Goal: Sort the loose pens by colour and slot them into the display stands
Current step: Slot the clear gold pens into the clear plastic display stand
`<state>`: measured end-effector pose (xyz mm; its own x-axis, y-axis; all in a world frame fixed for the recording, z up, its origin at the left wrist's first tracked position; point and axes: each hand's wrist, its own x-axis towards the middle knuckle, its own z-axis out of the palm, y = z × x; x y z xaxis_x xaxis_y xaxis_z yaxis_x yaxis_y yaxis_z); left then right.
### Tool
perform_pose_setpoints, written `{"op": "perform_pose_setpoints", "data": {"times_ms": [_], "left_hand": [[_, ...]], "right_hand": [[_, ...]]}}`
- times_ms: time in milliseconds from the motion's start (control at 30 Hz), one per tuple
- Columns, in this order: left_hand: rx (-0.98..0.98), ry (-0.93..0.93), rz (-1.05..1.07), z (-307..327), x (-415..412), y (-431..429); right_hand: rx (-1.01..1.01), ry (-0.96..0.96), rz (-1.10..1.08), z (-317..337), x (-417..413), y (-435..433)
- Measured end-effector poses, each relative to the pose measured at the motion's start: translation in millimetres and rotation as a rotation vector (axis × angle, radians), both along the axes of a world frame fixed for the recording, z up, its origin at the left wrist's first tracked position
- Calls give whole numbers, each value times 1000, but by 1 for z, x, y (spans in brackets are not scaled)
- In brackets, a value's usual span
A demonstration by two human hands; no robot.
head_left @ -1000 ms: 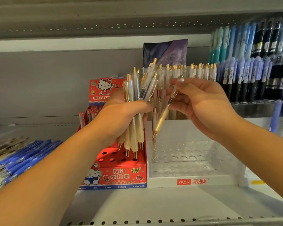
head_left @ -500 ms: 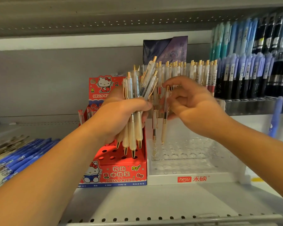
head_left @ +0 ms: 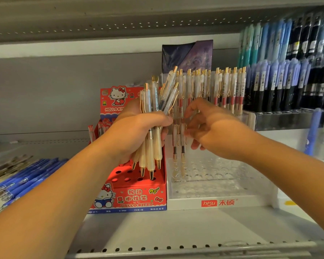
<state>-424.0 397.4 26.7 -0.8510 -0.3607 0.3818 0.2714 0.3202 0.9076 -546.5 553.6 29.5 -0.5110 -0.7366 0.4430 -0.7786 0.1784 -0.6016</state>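
My left hand [head_left: 138, 131] grips a bundle of cream pens [head_left: 151, 101] with gold clips and tips, held upright over the red box. My right hand [head_left: 213, 129] hovers at the left end of the clear display stand [head_left: 251, 186], its loosely spread fingertips just right of a cream pen [head_left: 183, 146] that stands in a hole there. A second cream pen [head_left: 174, 144] stands right beside it. Behind, the stand's back row [head_left: 224, 86] holds several matching pens with red refills.
A red Hello Kitty pen box [head_left: 137, 200] sits left of the clear stand, under my left hand. Several loose blue pens [head_left: 26, 174] lie on the shelf at far left. Racks of blue and black pens [head_left: 288, 81] fill the right. The shelf's front lip [head_left: 176, 249] is below.
My right hand turned the single cream pen from slanted to upright, lowered it into a hole at the clear stand's left end, and its fingers opened. The left hand kept its bundle.
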Motion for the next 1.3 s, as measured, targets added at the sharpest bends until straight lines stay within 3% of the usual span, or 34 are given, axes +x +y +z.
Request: {"op": "perform_pose_setpoints", "data": {"times_ms": [233,467,533,600,700,900,1100,1233,1300], "left_hand": [[10,51,-4,-2,-6,-2],[16,-49,-30,0,-1,2],[-17,-61,-43,1,0,3],[-60,-42,-49,2,2,6],[-152,-46,-48,3,5,10],[-198,-158,-3,5,10,11],[-7,-36,-43,2,10,14],[139,-98,140,13,2,13],[-12,-176,174,12,1,11]], "right_hand": [[-12,132,-81,-1,-3,3],[-36,194,-88,7,1,10],[-137,95,20,13,5,14],[-279,-149,171,16,10,17],[-318,-377,263,16,14,16],[-358,-499,273,13,13,16],[-479,-642,364,17,17,17],[-554,-731,390,17,18,15],[-571,-762,407,18,19,15]]}}
